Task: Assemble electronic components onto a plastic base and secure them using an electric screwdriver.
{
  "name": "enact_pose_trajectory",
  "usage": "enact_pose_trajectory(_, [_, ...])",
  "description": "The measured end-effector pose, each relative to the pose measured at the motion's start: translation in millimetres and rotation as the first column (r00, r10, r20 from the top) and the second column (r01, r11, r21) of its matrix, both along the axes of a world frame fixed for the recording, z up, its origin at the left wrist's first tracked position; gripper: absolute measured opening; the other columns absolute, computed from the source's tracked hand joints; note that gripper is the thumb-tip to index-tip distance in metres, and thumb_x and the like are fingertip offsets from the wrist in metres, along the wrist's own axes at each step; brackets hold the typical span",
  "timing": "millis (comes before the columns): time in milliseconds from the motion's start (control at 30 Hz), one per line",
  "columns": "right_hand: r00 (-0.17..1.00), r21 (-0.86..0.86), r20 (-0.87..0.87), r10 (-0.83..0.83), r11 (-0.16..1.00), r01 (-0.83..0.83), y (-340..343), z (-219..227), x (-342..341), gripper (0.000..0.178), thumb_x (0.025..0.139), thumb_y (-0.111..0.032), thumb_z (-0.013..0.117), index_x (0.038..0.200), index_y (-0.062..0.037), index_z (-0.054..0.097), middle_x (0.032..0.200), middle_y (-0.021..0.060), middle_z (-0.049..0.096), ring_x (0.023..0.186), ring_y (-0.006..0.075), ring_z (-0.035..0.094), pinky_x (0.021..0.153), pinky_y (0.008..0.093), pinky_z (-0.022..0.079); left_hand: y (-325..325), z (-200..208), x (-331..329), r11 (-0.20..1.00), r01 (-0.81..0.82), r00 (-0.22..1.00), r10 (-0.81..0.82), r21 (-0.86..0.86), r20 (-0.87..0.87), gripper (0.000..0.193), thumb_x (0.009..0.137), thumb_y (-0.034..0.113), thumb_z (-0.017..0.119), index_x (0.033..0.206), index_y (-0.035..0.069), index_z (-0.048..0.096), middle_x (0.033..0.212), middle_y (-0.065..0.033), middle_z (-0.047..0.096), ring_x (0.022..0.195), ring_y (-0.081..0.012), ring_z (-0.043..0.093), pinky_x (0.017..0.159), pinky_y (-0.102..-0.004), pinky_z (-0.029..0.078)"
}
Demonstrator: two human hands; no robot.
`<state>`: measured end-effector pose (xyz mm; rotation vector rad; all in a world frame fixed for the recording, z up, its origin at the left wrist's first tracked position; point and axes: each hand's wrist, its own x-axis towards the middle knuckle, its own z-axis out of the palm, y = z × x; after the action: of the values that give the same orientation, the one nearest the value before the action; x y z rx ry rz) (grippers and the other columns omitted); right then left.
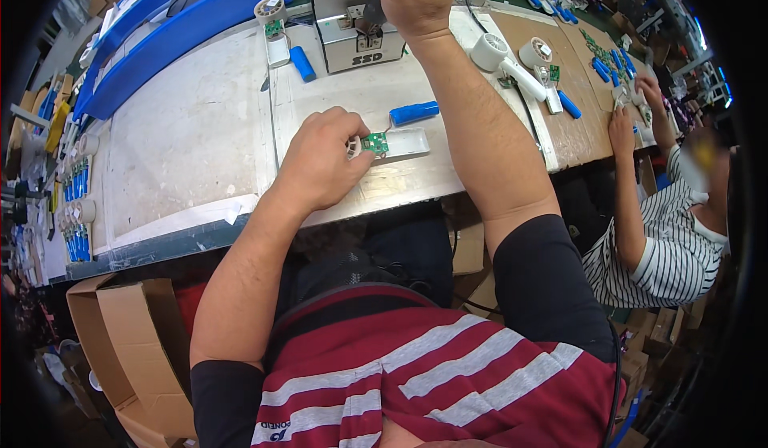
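Observation:
My left hand [328, 156] is closed round the head of a small white handheld fan lying on the bench, its thumb beside the green circuit board [374, 144]. The fan's white handle shell [408, 142] lies open to the right, and a blue battery cell [414, 113] rests just behind it. My right hand [416, 4] is raised at the far side, in front of a silvery metal box [364, 52]. Its fingers are closed on something dark I cannot make out, partly cut off by the upper edge.
Another opened fan [276, 44] with a blue cell [302, 64] sits left of the box. More fan parts [520, 76] lie right. A blue bin [184, 40] stands back left. A co-worker in a striped shirt [664, 248] works at the right. An open carton [136, 344] stands below left.

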<state>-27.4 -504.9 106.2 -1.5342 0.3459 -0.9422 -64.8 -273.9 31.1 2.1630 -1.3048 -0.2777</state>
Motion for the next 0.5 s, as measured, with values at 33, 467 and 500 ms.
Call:
enact_pose_trajectory(33, [1.000, -0.049, 0.009, 0.027, 0.998, -0.026, -3.4, -2.0, 0.6, 0.042, 0.089, 0.005, 0.069, 0.129, -0.0046, 0.057, 0.086, 0.0045, 0.062, 0.054, 0.0141, 0.057, 0.049, 0.0264, 0.051, -0.3, 0.6, -0.4, 1.000, 0.001, 1.000, -0.001, 0.001, 0.002, 0.016, 0.089, 0.014, 0.073, 0.101, 0.003, 0.074, 0.103, -0.0113, 0.069, 0.098, -0.0300, 0.062, 0.093, -0.0392, 0.051])
enact_pose_trajectory(467, [0.994, 0.092, 0.020, 0.112, 0.989, -0.113, 19.3, 7.7, -9.6, 0.044, 0.089, 0.007, 0.068, 0.129, -0.0054, 0.056, 0.090, 0.0039, 0.061, 0.058, 0.0136, 0.058, 0.051, 0.0256, 0.052, 1.1, 0.1, 0.6, 1.000, -0.001, 1.000, 0.001, 0.002, 0.012, 0.016, 0.090, 0.014, 0.073, 0.101, 0.003, 0.074, 0.103, -0.0111, 0.068, 0.098, -0.0299, 0.062, 0.094, -0.0393, 0.051])
enact_pose_trajectory(500, [0.995, 0.075, 0.011, 0.103, 0.992, -0.103, 17.2, 6.8, -8.4, 0.044, 0.089, 0.008, 0.068, 0.129, -0.0055, 0.056, 0.089, 0.0038, 0.061, 0.058, 0.0136, 0.058, 0.051, 0.0255, 0.052, 0.7, 0.1, 0.4, 1.000, 0.001, 1.000, -0.001, -0.003, 0.009, 0.016, 0.090, 0.014, 0.072, 0.101, 0.003, 0.074, 0.103, -0.0111, 0.068, 0.098, -0.0300, 0.062, 0.094, -0.0394, 0.051])
